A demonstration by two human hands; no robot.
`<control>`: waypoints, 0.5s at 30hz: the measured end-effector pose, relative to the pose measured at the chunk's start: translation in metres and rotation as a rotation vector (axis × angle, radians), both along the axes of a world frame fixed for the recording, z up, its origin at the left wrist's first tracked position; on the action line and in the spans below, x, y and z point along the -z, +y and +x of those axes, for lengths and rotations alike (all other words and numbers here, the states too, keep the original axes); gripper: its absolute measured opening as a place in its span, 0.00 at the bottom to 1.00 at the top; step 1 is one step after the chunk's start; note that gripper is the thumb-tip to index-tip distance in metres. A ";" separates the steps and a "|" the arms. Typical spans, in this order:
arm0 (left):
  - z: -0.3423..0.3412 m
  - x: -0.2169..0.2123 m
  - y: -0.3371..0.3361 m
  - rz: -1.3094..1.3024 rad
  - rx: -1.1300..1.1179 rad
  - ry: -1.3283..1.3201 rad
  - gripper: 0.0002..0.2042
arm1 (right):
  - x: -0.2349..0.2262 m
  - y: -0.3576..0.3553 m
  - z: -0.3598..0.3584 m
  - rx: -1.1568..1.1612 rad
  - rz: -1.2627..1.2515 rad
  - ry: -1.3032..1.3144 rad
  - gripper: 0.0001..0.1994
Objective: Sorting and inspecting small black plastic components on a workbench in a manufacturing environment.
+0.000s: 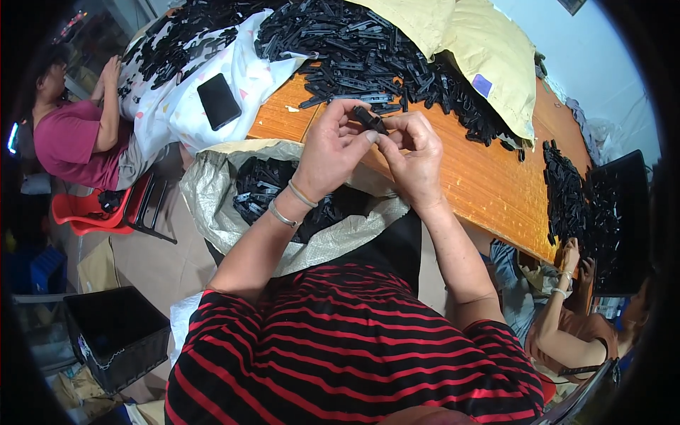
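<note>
Black plastic part (367, 116) in both hands, just past twelve o'clock from the view's centre, over the near edge of an orange-brown table (489, 177). The table runs from about eleven round to four o'clock. A heap of black pieces (354, 53) covers much of it at twelve, and a yellowish sack (489, 53) lies against the heap between one and two. Close in at nine, a pale woven sack (202, 188) stands open, with more black pieces inside. A white patterned sheet (251, 60) spreads toward eleven; far out at eight is a black crate (124, 361). The left hand (333, 145) has thumb and forefinger clamped on the part. The right hand (416, 152) has thumb and forefinger together at its right end; whether the other fingers touch it, I cannot tell. A dark phone (219, 101) lies on the sheet, between ten and eleven.
</note>
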State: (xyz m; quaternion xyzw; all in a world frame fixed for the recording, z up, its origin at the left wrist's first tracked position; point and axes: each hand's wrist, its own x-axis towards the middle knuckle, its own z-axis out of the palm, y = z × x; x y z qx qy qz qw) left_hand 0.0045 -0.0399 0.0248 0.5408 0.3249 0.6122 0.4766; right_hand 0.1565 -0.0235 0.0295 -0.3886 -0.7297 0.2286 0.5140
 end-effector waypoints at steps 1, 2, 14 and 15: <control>0.001 -0.004 -0.003 0.022 -0.026 0.045 0.17 | 0.000 0.000 0.000 0.009 0.063 -0.004 0.10; 0.002 -0.007 -0.005 0.044 -0.053 0.090 0.18 | -0.001 0.000 0.000 0.009 0.063 -0.004 0.10; 0.003 -0.016 -0.014 0.310 -0.311 0.430 0.10 | -0.005 -0.003 -0.003 -0.025 0.027 0.039 0.14; 0.001 -0.016 -0.015 0.310 -0.303 0.430 0.10 | -0.005 -0.007 -0.002 -0.065 -0.104 0.050 0.15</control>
